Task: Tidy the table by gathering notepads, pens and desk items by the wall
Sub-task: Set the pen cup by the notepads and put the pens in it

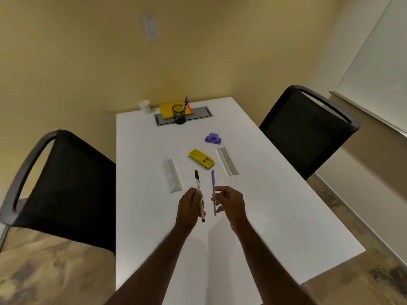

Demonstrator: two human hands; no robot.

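- The left grip (191, 204) pinches a slim white pen with a black cap (198, 192), held above the smooth white counter (275, 205).
- The right grip (229, 202) pinches a thin purple pen (213, 188), its fingers curled around the barrel.
- Beyond the pens lie a blocky yellow plastic stapler-like item (201, 158), a small purple plastic piece (213, 138) and two long folded card strips (172, 178) (226, 161).
- By the wall, a black mesh cup (179, 115) holding pens stands against a flat yellow notepad (168, 110).
- A white paper cup (144, 106) sits at the corner.
- Black mesh-backed chairs (308, 128) flank both sides.
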